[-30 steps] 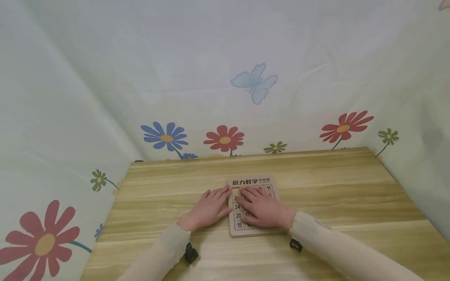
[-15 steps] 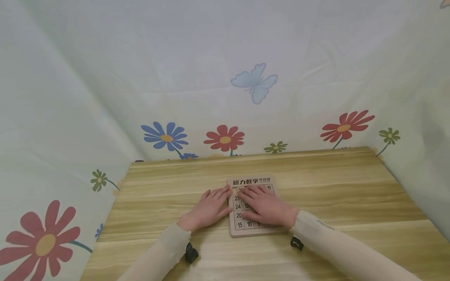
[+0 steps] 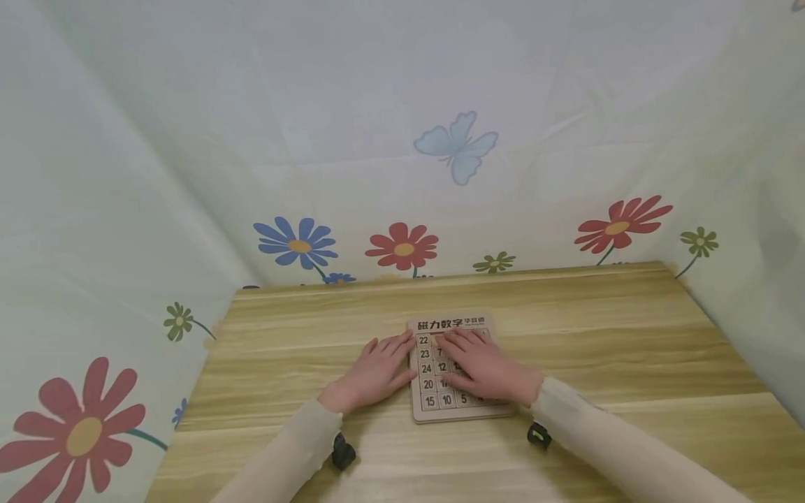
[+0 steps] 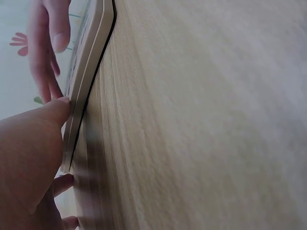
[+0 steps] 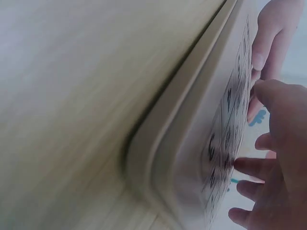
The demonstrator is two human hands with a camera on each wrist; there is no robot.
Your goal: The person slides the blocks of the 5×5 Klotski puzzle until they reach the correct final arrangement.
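Note:
A flat number sliding puzzle [image 3: 434,417] with a pale frame and square numbered tiles lies on the table. My left hand [image 3: 372,375] rests against its left side, fingers extended, thumb lower down on the same edge. In the left wrist view, that thumb [image 4: 56,111] touches the puzzle's side. Over the upper right tiles lies my right hand [image 3: 487,365], fingers spread and mostly straight, covering several numbers. The right wrist view has its fingertips [image 5: 244,165] at the tile faces. Tile 22 [image 3: 424,340] sits in the top left corner, with a gap just right of it by the right fingertips.
The wood-grain table [image 3: 629,335] extends to both sides and behind the puzzle. A pale cloth backdrop [image 3: 352,168] printed with flowers and a butterfly stands along the table's back and sides. Black wrist devices [image 3: 342,453] hang under both sleeves.
Tile 22 has slid left into the top left corner. My right hand has shifted a little to the right, uncovering more left-hand tiles. My left hand has stayed in place.

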